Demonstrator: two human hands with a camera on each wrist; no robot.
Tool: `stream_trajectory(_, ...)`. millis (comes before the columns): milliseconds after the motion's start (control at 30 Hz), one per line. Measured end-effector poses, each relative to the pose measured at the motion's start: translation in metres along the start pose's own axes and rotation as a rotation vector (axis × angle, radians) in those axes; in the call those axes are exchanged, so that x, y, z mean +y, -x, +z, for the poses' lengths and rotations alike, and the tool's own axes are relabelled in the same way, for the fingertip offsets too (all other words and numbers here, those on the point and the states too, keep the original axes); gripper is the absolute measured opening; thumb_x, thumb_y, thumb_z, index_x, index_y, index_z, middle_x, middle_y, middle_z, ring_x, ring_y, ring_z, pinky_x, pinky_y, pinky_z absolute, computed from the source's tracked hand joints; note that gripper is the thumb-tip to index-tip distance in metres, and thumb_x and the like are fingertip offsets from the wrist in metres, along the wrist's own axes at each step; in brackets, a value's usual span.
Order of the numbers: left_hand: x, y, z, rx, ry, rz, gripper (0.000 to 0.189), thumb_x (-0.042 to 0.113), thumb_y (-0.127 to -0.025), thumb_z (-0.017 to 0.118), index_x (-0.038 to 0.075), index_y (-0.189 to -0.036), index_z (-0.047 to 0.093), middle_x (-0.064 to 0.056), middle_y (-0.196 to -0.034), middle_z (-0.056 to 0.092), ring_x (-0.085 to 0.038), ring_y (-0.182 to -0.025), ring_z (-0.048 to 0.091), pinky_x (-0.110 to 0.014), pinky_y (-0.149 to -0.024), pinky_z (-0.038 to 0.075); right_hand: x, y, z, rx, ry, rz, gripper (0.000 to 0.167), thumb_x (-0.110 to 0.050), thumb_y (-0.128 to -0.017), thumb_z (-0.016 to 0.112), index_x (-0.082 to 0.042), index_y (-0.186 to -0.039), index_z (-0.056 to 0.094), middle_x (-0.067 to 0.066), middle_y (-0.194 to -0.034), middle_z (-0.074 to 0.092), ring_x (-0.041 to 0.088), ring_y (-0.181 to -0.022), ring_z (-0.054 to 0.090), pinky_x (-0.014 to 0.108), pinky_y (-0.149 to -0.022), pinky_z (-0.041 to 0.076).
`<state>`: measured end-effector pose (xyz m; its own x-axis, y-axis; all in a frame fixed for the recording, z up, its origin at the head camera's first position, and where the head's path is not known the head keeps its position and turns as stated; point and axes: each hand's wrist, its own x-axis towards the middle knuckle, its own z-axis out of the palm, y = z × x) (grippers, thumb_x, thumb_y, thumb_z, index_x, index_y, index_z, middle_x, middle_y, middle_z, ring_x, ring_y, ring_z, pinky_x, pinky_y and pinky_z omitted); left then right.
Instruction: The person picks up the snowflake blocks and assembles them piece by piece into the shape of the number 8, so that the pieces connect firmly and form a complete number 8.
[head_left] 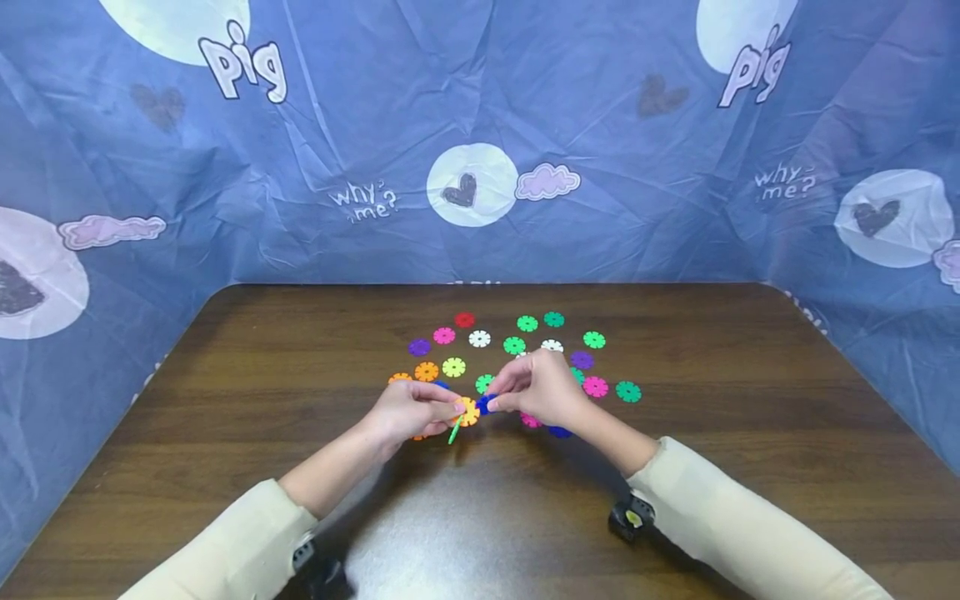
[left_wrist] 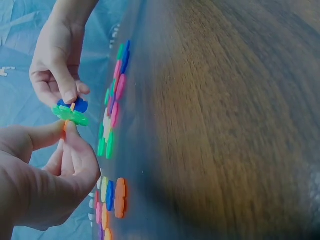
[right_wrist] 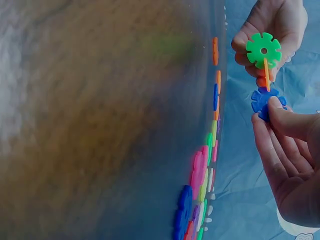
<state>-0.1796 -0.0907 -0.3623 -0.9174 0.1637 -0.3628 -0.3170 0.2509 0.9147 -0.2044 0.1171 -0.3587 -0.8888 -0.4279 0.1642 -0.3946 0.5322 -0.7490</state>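
Observation:
Between the hands, above the table, are three notched plastic discs. My left hand (head_left: 411, 415) pinches an orange disc (head_left: 470, 411) between thumb and fingers. A green disc (right_wrist: 263, 50) is slotted crosswise into that orange one and shows edge-on in the head view. With thumb and fingertips my right hand (head_left: 542, 387) grips a blue disc (right_wrist: 263, 102), held right at the orange disc's edge. In the left wrist view the blue disc (left_wrist: 80, 104) sits just beyond the green one, and the fingertips of both hands are close together.
Loose notched discs lie spread over the brown wooden table (head_left: 225, 433) beyond the hands, among them a red disc (head_left: 465, 320), a pink disc (head_left: 596, 387) and a green disc (head_left: 628, 392). A blue printed cloth (head_left: 480, 100) hangs behind the table.

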Motion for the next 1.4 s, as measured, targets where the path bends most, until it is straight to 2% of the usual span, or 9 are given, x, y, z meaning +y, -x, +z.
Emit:
stream_trajectory(100, 0.001, 0.000, 0.001, 0.013, -0.006, 0.001, 0.022, 0.009, -0.085, 0.071, -0.003, -0.103, 0.071, 0.005, -0.071, 0.070, -0.005, -0.066, 0.061, -0.017, -0.065, 0.053, -0.001, 0.001, 0.002, 0.032, -0.003, -0.018, 0.010, -0.014, -0.072, 0.084, -0.010, -0.077, 0.076, 0.006, -0.074, 0.075, 0.006, -0.059, 0.066, 0.021, -0.054, 0.054)
stream_trajectory(233, 0.003, 0.001, 0.002, 0.038, 0.033, 0.004, 0.021, 0.005, -0.083, 0.071, -0.006, -0.101, 0.071, 0.006, -0.064, 0.067, -0.006, -0.058, 0.053, -0.014, -0.055, 0.042, -0.003, 0.002, 0.006, 0.078, -0.017, -0.048, 0.010, -0.011, -0.071, 0.084, -0.008, -0.076, 0.077, 0.007, -0.074, 0.075, 0.005, -0.060, 0.067, 0.020, -0.054, 0.054)
stream_trajectory(467, 0.007, 0.001, 0.005, 0.062, 0.141, -0.015, 0.024, 0.000, -0.083, 0.069, -0.011, -0.104, 0.068, 0.005, -0.061, 0.064, -0.006, -0.055, 0.048, -0.015, -0.051, 0.035, -0.006, 0.000, 0.010, 0.123, -0.056, -0.025, 0.009, -0.008, -0.070, 0.084, -0.007, -0.075, 0.077, 0.008, -0.068, 0.073, 0.004, -0.051, 0.057, 0.019, -0.048, 0.048)
stream_trajectory(600, 0.004, 0.000, 0.005, 0.049, 0.148, -0.008, 0.025, 0.001, -0.083, 0.069, -0.011, -0.106, 0.067, 0.005, -0.064, 0.066, -0.004, -0.057, 0.054, -0.015, -0.054, 0.042, -0.002, 0.001, 0.008, 0.116, -0.102, -0.018, 0.009, -0.008, -0.070, 0.084, -0.007, -0.076, 0.077, 0.010, -0.069, 0.074, 0.006, -0.052, 0.058, 0.019, -0.048, 0.050)
stream_trajectory(800, -0.002, 0.004, 0.005, -0.018, 0.116, -0.012, 0.026, 0.005, -0.085, 0.070, -0.008, -0.107, 0.068, 0.004, -0.070, 0.071, -0.005, -0.064, 0.064, -0.018, -0.063, 0.053, 0.000, 0.003, 0.004, 0.036, -0.088, -0.089, 0.011, -0.011, -0.072, 0.083, -0.006, -0.079, 0.077, 0.009, -0.077, 0.076, 0.009, -0.066, 0.070, 0.020, -0.061, 0.057)
stream_trajectory(900, -0.002, 0.005, 0.005, -0.038, 0.104, -0.017, 0.024, 0.006, -0.085, 0.070, -0.007, -0.105, 0.069, 0.004, -0.071, 0.071, -0.006, -0.065, 0.065, -0.019, -0.065, 0.055, 0.000, 0.003, 0.002, 0.008, -0.078, -0.115, 0.010, -0.012, -0.073, 0.082, -0.007, -0.080, 0.077, 0.008, -0.079, 0.076, 0.011, -0.069, 0.071, 0.019, -0.064, 0.057)
stream_trajectory(1067, -0.001, 0.006, 0.003, -0.083, 0.079, -0.009, 0.023, 0.006, -0.085, 0.070, -0.007, -0.104, 0.068, 0.003, -0.072, 0.071, -0.006, -0.067, 0.065, -0.021, -0.070, 0.057, -0.001, 0.002, 0.000, -0.030, -0.076, -0.098, 0.010, -0.013, -0.074, 0.082, -0.009, -0.081, 0.077, 0.007, -0.081, 0.076, 0.009, -0.072, 0.072, 0.019, -0.067, 0.058)
stream_trajectory(1233, 0.001, 0.007, 0.002, -0.136, 0.014, 0.000, 0.023, 0.007, -0.085, 0.071, -0.007, -0.102, 0.068, -0.004, -0.079, 0.075, -0.009, -0.073, 0.069, -0.028, -0.077, 0.059, -0.002, 0.001, -0.001, -0.071, -0.060, -0.094, 0.011, -0.014, -0.074, 0.082, -0.010, -0.083, 0.077, 0.005, -0.084, 0.076, 0.009, -0.075, 0.072, 0.019, -0.068, 0.058)
stream_trajectory(1400, 0.002, 0.007, 0.002, -0.145, 0.000, 0.015, 0.022, 0.008, -0.085, 0.071, -0.006, -0.101, 0.067, -0.007, -0.082, 0.076, -0.010, -0.073, 0.071, -0.029, -0.078, 0.060, -0.004, -0.001, -0.002, -0.088, -0.048, -0.107, 0.011, -0.014, -0.075, 0.081, -0.010, -0.085, 0.078, 0.006, -0.085, 0.077, 0.008, -0.073, 0.071, 0.019, -0.065, 0.057)
